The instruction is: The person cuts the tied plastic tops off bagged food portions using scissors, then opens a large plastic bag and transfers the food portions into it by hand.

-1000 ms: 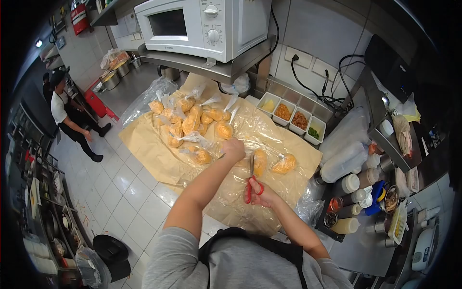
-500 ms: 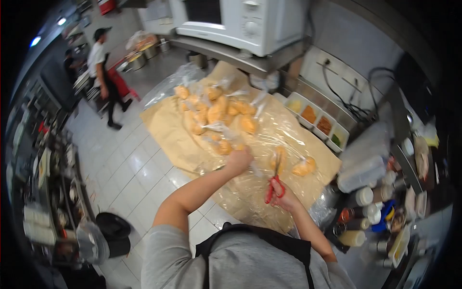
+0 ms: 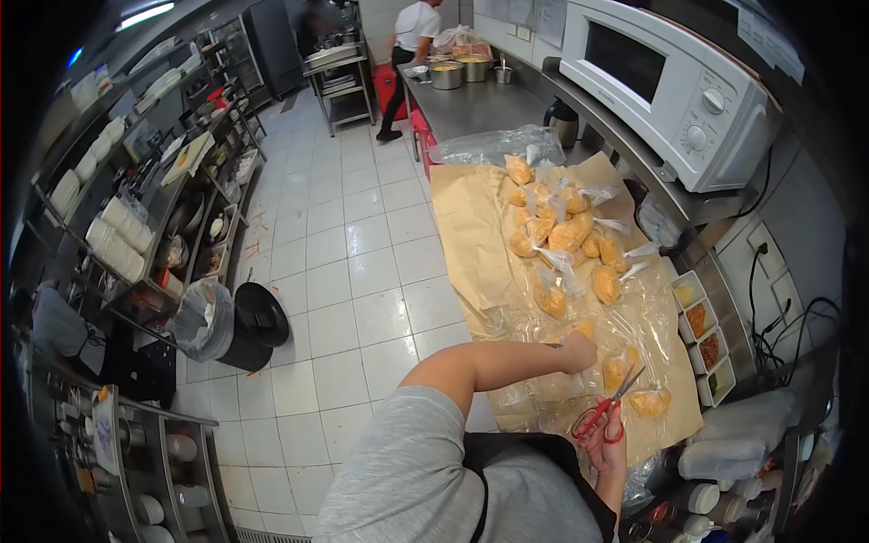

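Note:
My left hand (image 3: 580, 353) is closed over the brown paper, fingers curled at a small knotted plastic bag of orange food (image 3: 582, 327); the exact grip is partly hidden. My right hand (image 3: 605, 445) holds red-handled scissors (image 3: 597, 419), blades pointing up and away toward the bags. Just beyond the blades lies one orange-filled bag (image 3: 619, 369), with another bag (image 3: 650, 402) to its right. Farther up, several similar tied bags (image 3: 568, 233) are heaped together. Brown paper (image 3: 471, 217) and clear plastic film (image 3: 665, 335) lie beneath them.
A microwave (image 3: 670, 86) sits on a shelf at the right. White containers of toppings (image 3: 709, 348) line the counter's right side, with bottles (image 3: 701, 498) nearer me. Pots (image 3: 446, 76) and a person (image 3: 416, 36) are at the far end. A bin (image 3: 258, 326) stands on the left floor.
My view has swung left, so the counter appears farther right. My right hand still has the scissors, and my left remains closed near the bags. The background person has changed position.

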Demonstrator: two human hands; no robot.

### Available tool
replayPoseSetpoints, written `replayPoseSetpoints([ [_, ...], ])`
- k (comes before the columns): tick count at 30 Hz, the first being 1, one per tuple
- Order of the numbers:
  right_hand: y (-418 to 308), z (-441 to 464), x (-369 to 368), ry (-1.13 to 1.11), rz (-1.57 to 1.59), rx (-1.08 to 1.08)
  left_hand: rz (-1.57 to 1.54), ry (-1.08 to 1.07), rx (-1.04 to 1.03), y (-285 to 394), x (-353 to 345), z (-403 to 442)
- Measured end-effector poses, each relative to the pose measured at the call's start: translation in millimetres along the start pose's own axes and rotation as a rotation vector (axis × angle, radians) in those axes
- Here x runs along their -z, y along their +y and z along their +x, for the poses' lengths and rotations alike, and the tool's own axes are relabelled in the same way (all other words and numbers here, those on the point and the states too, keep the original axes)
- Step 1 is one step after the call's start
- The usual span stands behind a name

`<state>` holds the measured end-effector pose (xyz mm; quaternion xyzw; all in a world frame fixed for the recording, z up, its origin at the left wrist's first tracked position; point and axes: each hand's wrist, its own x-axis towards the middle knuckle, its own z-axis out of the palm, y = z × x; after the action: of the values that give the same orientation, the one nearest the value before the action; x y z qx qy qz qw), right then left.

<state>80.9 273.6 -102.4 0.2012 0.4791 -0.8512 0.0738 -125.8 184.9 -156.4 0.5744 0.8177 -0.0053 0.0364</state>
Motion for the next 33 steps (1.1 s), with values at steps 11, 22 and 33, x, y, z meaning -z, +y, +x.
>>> replayPoseSetpoints([
  [11, 1, -3, -8, -0.405, 0.005, -0.188, -1.079, 0.38, 0.189, -46, 28, -44],
  [22, 10, 66, -26, -0.393, -0.187, -0.273, -1.332, 0.459, 0.402, -32, 16, -67],
  [33, 52, 123, -13, -0.079, 0.032, 0.069, -1.309, 0.565, 0.248, -21, -15, -59],
])
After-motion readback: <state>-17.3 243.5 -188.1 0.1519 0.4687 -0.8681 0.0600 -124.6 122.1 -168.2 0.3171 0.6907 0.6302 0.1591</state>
